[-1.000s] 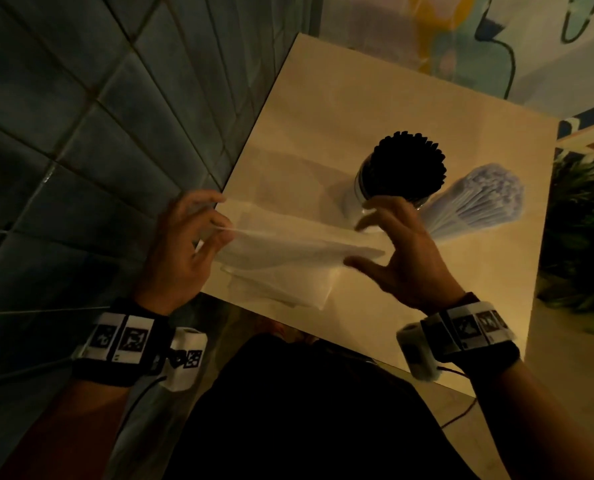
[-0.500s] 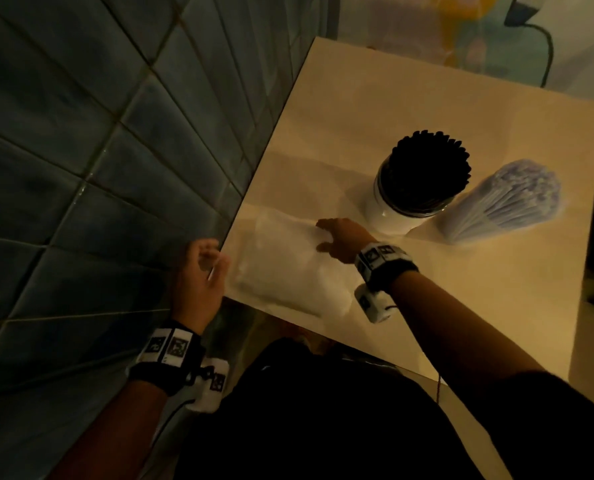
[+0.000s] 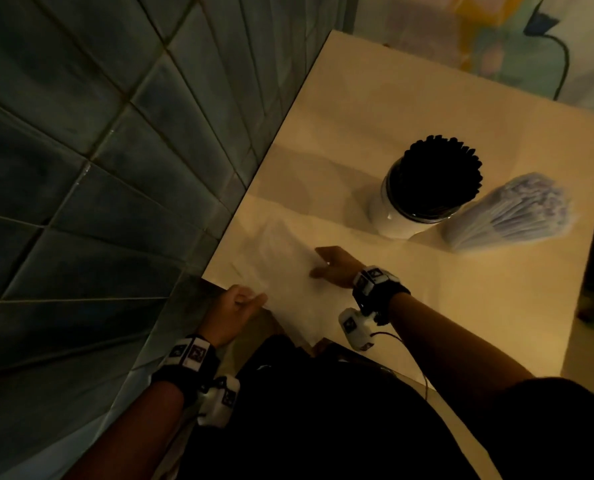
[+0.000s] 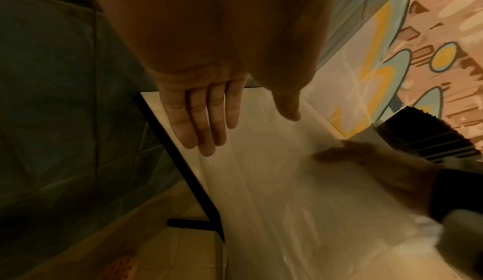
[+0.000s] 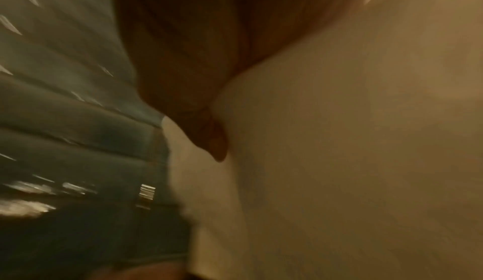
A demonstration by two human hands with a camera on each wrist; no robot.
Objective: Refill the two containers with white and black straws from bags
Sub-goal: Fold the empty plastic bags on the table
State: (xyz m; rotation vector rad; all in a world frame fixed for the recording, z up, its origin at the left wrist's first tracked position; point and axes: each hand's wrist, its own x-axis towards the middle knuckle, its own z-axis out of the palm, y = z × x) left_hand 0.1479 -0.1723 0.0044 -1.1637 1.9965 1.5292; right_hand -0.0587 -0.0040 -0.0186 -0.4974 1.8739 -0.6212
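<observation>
A white container [image 3: 397,221] packed with black straws [image 3: 440,178] stands on the beige table [image 3: 409,109]. To its right leans a bundle of white straws [image 3: 510,216]; what holds it is unclear. Empty clear bags [image 3: 285,268] lie flat at the table's front left. My right hand [image 3: 318,261] rests flat on them, fingers straight. At the front edge my left hand [image 3: 254,301] reaches the bags' near corner. In the left wrist view my left hand [image 4: 248,127] has straight fingers [image 4: 206,123] hovering over the bags [image 4: 287,191]. The right wrist view is blurred; my right hand [image 5: 204,119] lies against the pale surface.
A dark green tiled wall [image 3: 98,168] runs close along the table's left side. A painted mural wall [image 3: 496,46] stands behind the table. The table has a thin black frame and foot [image 4: 188,181]. My dark clothing fills the bottom of the head view.
A second ago both hands held a bag up over the table. It now lies flat under my right hand, and my left hand has let go and dropped to the front edge.
</observation>
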